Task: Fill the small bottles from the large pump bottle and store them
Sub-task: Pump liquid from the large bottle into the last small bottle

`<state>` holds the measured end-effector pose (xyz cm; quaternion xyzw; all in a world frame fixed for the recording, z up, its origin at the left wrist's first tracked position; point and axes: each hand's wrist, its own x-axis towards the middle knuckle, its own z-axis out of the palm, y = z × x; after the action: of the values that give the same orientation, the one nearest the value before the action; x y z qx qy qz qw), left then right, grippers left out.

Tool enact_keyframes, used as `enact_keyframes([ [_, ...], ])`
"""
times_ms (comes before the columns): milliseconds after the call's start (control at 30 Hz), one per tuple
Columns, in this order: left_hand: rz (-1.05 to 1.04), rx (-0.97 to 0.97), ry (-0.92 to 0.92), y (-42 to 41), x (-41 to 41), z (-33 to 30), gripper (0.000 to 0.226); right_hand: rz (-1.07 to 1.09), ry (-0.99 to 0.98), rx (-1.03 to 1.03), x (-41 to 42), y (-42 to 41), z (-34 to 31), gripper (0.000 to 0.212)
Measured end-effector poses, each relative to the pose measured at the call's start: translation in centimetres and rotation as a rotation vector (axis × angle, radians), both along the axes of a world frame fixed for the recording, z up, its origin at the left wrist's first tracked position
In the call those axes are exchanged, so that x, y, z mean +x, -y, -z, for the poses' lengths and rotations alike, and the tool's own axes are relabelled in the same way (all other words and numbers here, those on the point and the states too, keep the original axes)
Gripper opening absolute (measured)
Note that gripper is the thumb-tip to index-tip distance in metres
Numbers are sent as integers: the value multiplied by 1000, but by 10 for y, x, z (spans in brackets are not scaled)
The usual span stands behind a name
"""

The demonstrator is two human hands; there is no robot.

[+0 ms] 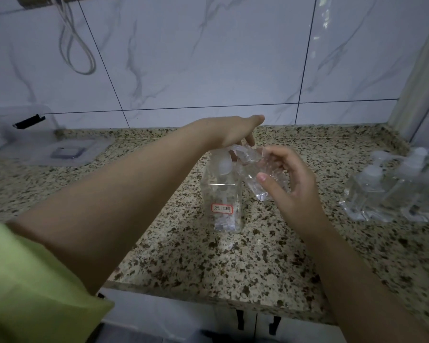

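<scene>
The large clear pump bottle stands upright mid-counter, with a red-bordered label on its front. My left hand rests on top of its pump head, fingers pointing down over the nozzle. My right hand grips a small clear bottle, tilted with its open neck up against the pump's spout. Several more small clear bottles with white pump caps stand in a group at the right of the counter.
The speckled granite counter ends in a front edge near me, with cabinet doors below. A clear plastic storage box and its flat lid lie at the back left. A tiled wall rises behind, with a cable loop hanging.
</scene>
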<state>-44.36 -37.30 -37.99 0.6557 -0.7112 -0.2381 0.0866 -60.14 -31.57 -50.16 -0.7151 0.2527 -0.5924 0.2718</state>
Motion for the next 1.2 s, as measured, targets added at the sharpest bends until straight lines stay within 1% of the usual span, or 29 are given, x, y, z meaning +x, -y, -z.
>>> enact_keyframes([
  [100,-28,-28,-63,1,1,-2,71,0,0,-5,0,0,-1,34],
  [300,-11,-8,-23,0,0,-4,71,4,-3,-16,1,1,-1,33],
  [400,-13,-25,-29,-1,0,0,70,7,3,-20,0,2,0,33],
  [567,1,-38,22,-2,-3,0,70,7,16,-18,-1,2,0,34],
  [700,-6,-32,-30,-4,-1,0,69,12,4,-31,-1,3,0,33],
  [800,-10,-13,-29,-4,-2,-1,68,13,-3,-37,-1,3,1,33],
  [933,-18,15,-127,-3,-1,-1,67,34,14,-22,-1,3,1,35],
  [1067,-22,23,-81,-1,-2,0,66,39,2,-28,0,3,0,35],
  [1200,-26,23,-127,-1,-1,1,66,33,4,-23,0,3,1,34],
])
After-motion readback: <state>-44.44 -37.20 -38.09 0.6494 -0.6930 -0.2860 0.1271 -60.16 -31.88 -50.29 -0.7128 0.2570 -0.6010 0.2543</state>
